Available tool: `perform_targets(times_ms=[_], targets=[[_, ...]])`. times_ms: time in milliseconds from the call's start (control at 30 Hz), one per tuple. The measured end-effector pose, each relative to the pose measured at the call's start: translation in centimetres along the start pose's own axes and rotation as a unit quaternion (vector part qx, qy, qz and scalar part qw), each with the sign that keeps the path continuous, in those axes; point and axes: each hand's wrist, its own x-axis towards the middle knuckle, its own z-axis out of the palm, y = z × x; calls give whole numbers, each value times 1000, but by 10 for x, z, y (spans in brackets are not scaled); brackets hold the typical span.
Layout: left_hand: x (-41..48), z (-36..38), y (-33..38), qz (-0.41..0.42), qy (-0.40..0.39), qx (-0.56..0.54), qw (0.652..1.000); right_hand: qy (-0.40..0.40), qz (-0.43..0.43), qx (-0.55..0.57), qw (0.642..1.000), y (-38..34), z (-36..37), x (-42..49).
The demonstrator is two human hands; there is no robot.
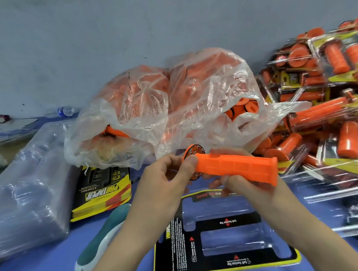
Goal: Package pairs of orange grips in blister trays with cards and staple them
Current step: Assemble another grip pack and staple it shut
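Observation:
An orange grip [237, 167] lies level in the air above the table, its flanged end with a black-printed disc pointing left. My left hand [168, 176] pinches that flanged end with thumb and fingers. My right hand [240, 184] grips the tube from below. Under my hands lies a clear blister tray with a black-and-yellow card [221, 234], its two long pockets holding no grips. A clear plastic bag of loose orange grips [171, 106] stands behind.
Several finished packs are piled at the right [327, 95]. A stack of printed cards [102, 189] lies left of centre, beside a wrapped stack of clear trays [25, 188]. A teal and white stapler [101, 242] lies on the blue table.

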Motion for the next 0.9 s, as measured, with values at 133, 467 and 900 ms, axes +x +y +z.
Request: perform_targets(times_ms=[133,467,900], targets=[[-1,2,-2,31,-8,51,998,-8,-2,10,1000,1,-8,-1],[4,-5,-13,-46,29,131,990,43,0,-443,896,28,-59,-2],[-4,9,-25,-102,-10,285,953,17,19,-589,808,44,-64,-5]])
